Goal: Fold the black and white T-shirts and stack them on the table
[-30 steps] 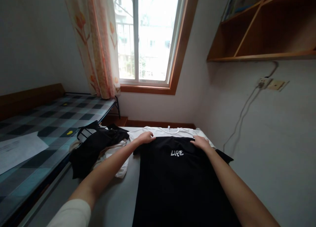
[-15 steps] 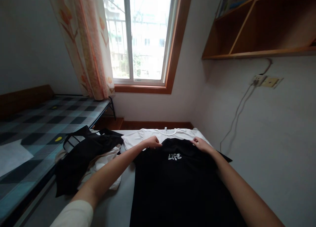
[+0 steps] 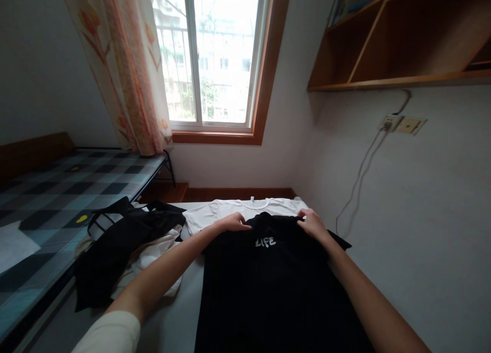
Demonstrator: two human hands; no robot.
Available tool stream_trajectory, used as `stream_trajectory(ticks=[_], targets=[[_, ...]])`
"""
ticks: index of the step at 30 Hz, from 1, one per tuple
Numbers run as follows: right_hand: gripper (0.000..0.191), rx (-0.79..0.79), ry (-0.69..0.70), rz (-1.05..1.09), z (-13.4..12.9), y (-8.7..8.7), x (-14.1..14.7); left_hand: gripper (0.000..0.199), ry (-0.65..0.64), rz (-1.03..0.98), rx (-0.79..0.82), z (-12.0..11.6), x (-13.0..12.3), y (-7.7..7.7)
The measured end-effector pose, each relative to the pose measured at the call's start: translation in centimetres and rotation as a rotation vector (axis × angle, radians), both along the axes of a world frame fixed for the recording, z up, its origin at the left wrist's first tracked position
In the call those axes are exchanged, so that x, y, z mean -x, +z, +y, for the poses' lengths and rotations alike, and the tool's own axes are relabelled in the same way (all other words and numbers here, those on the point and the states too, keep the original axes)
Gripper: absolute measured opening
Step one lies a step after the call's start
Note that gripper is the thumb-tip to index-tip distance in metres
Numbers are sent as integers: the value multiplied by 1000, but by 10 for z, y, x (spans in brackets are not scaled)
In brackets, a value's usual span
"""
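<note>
A black T-shirt (image 3: 276, 291) with white lettering near its collar lies spread over the white surface in front of me. My left hand (image 3: 232, 223) pinches its cloth at the shoulder, left of the collar. On the other side of the collar, my right hand (image 3: 312, 224) grips the black cloth between thumb and fingers. Under the far end of the black shirt lies a white T-shirt (image 3: 203, 216), its neckline and left sleeve showing. The lower hem of the black shirt runs out of view.
A heap of black and white clothes (image 3: 126, 245) lies left of the shirts. Beyond it stands a bed with a checked cover (image 3: 111, 169). A window (image 3: 222, 61) with a curtain (image 3: 126, 87) is ahead. Wooden shelves (image 3: 383, 85) and a wall socket (image 3: 391, 123) are on the right.
The view has shifted slightly right. The fingers of my left hand have loosened a little into a thumb-and-finger pinch, and the collar cloth between my hands has bunched slightly.
</note>
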State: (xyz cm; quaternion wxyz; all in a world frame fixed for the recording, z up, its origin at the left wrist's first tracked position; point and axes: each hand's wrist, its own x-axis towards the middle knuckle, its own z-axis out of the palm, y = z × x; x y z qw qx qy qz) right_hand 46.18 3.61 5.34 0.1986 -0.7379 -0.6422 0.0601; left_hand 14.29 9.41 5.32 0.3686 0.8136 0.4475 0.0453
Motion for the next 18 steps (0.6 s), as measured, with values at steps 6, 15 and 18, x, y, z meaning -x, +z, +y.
stream_trajectory(ticks=[6, 15, 18], targets=[[14, -153, -160, 261, -24, 3, 4, 18, 107, -126, -189, -12, 8, 12], [34, -25, -23, 734, -52, -3, 22, 23, 139, -20, 81, -22, 13, 14], [32, 162, 174, 577, -66, 0, 21, 26, 150, -6, 118, -22, 12, 12]])
